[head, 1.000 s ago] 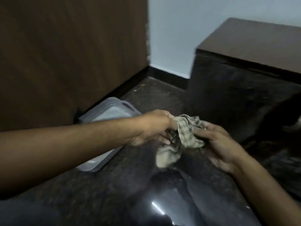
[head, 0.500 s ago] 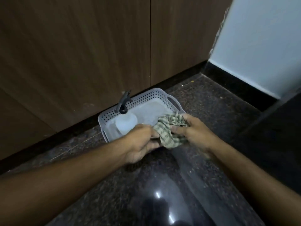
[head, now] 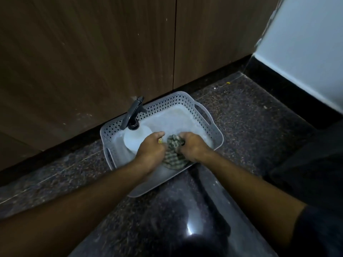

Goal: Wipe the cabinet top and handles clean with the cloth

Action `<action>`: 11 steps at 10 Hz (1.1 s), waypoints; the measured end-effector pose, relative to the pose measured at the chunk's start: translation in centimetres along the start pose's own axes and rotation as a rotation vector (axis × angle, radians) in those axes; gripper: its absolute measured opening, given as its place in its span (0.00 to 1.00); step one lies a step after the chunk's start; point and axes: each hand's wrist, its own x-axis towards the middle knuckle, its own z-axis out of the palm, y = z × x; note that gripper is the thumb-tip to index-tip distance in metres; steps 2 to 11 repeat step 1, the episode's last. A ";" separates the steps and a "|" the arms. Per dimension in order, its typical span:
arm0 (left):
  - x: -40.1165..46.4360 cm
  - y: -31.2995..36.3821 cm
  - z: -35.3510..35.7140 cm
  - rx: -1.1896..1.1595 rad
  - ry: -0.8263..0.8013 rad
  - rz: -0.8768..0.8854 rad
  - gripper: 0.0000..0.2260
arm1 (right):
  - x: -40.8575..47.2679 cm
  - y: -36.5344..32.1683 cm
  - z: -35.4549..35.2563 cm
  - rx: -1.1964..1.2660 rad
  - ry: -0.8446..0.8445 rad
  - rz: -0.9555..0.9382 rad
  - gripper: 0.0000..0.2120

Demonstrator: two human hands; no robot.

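dark speckled granite floor [head: 241,115] meets brown wood-grain cabinet doors [head: 92,52] and a pale wall [head: 306,43] with black skirting. a grey perforated plastic basket [head: 215,135] sits on the floor against the cabinet base, a white spray bottle [head: 135,139] with a black trigger head standing in its left end. over the basket, a person's left hand [head: 151,148] and right hand [head: 193,147] both clutch a bunched green-checked cloth [head: 173,153] between them, its lower fold hanging inside the basket.

No text, label, brand, number or sign can be read anywhere in this dim view of the floor.
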 end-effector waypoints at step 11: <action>0.2 -0.4 0.4 0.156 0.024 0.143 0.21 | -0.5 -0.4 0.0 -0.301 -0.010 -0.018 0.16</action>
